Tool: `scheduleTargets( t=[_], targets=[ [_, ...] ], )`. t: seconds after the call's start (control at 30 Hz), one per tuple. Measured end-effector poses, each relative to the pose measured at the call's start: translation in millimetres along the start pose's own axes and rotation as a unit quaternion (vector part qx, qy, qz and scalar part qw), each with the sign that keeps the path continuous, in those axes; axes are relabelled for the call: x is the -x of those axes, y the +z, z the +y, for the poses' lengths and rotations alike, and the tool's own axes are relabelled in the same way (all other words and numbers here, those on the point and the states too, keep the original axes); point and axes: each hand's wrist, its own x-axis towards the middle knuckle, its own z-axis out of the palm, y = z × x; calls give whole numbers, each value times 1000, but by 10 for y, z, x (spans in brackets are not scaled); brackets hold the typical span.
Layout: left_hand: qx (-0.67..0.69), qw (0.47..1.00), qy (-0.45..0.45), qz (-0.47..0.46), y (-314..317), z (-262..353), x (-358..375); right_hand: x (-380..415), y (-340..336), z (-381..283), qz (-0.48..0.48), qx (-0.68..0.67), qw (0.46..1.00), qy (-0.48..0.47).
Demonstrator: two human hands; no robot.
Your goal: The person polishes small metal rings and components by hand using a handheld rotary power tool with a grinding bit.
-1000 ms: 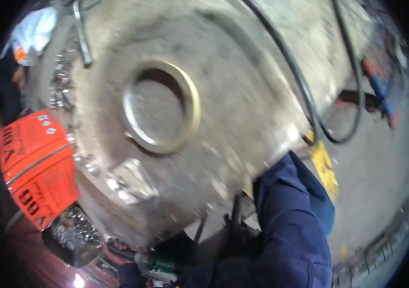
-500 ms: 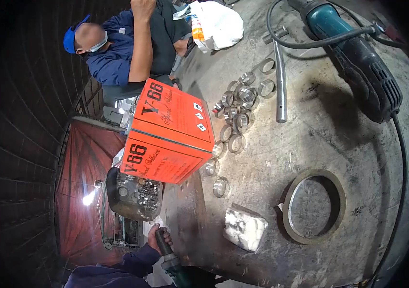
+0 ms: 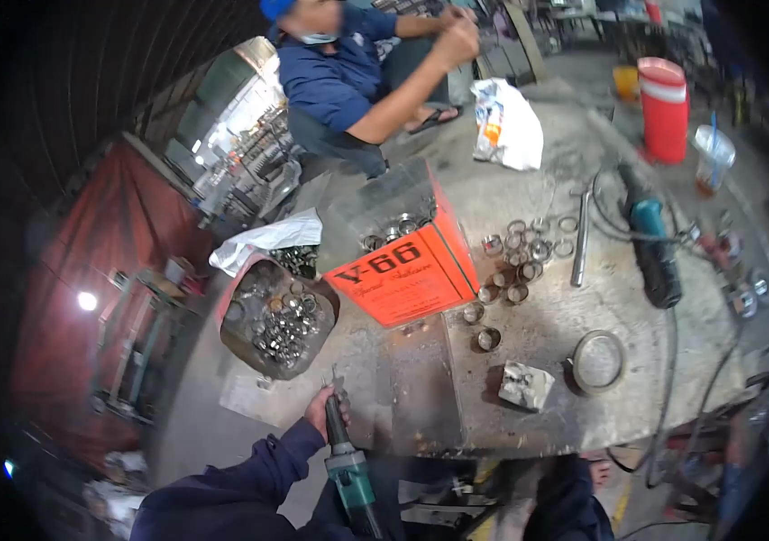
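Across the big metal worktable (image 3: 565, 334) we go: the orange-red V-66 tin (image 3: 407, 284) stands with metal rings inside, left of the loose rings (image 3: 517, 292). Nearer the front edge, the left hand (image 3: 323, 413) is wrapped around the neck of a green-and-black die grinder (image 3: 351, 478), its tip pointing away; the right hand's state I can't tell.

Here's the left arm (image 3: 240, 478), dark-sleeved, bent and angling in from the lower left, left hand (image 3: 325, 413) closed, fingers curled round
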Motion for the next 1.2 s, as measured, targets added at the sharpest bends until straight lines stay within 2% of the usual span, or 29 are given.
scheduleTargets(
  t=[0.03, 0.1, 0.17, 0.23, 0.37, 0.43, 0.47, 0.5, 0.53, 0.57, 0.63, 0.7, 0.77, 0.8, 0.83, 0.9, 0.93, 1.0, 1.03, 1.07, 1.1, 1.17, 1.2],
  targets=[
    [9, 996, 21, -89, -82, -40, -64, 154, -178, 123, 7, 21, 1000, 5],
    [64, 988, -2, -143, -115, -87, -85, 439, -507, 333, 23, 57, 998, 20],
    [12, 999, 31, -27, 4, -84, 61, 779, -801, 594, 35, 87, 995, 44],
    [39, 997, 20, -69, -26, -135, 113, 1261, -943, 908, 37, 103, 991, 81],
    [52, 982, 71, -168, 13, 28, 513, 1873, -917, 1220, 24, 111, 983, 143],
    [66, 971, 81, -214, 16, 108, 793, 2012, -844, 1181, 228, 84, 970, 3],
    [83, 964, 110, -228, 39, 156, 955, 1550, -705, 1473, 276, -81, 956, -63],
    [101, 956, 138, -239, 45, 165, 1107, 1129, -577, 1851, 315, -241, 909, -129],
    [100, 957, 127, -240, 31, 160, 1276, 1806, -1038, 1464, 318, -237, 910, -119],
    [113, 942, 152, -276, 28, 179, 1441, 2607, -1116, 599, 217, -82, 955, -184],
    [124, 924, 173, -318, 43, 195, 1687, 2843, -1260, 374, 112, -297, 935, -161],
    [127, 886, 223, -386, 39, 165, 1860, 2888, -1277, 294, 153, -379, 877, -255],
    [123, 870, 226, -421, 19, 155, 1953, 3546, -1380, -296, 82, -424, 866, -252],
    [113, 857, 243, -440, 33, 159, 1994, 3538, -1382, -407, 103, -373, 863, -325],
    [103, 843, 262, -458, 54, 162, 2027, 3596, -1416, -464, 107, -370, 863, -327],
    [122, 829, 245, -487, 104, 163, 2035, 3833, -1441, -686, -40, -492, 824, -278],
    [112, 830, 248, -487, 135, 141, 2019, 3975, -1438, -810, -90, -511, 813, -263],
    [103, 832, 248, -485, 199, 101, 1993, 4049, -1324, -884, -70, -505, 817, -268],
    [99, 839, 217, -489, 262, 93, 1990, 4066, -1292, -924, -54, -497, 820, -277],
    [95, 845, 185, -492, 327, 84, 1986, 4097, -1288, -965, -79, -475, 808, -339],
    [95, 847, 184, -489, 408, 87, 2001, 4155, -1262, -1053, -82, -476, 809, -336],
    [-27, 861, 207, -464, 598, 77, 2058, 4328, -1201, -1269, 11, -516, 729, -450],
    [-29, 861, 202, -465, 690, 34, 2034, 4412, -1221, -1348, 33, -539, 709, -453]
  ],
)
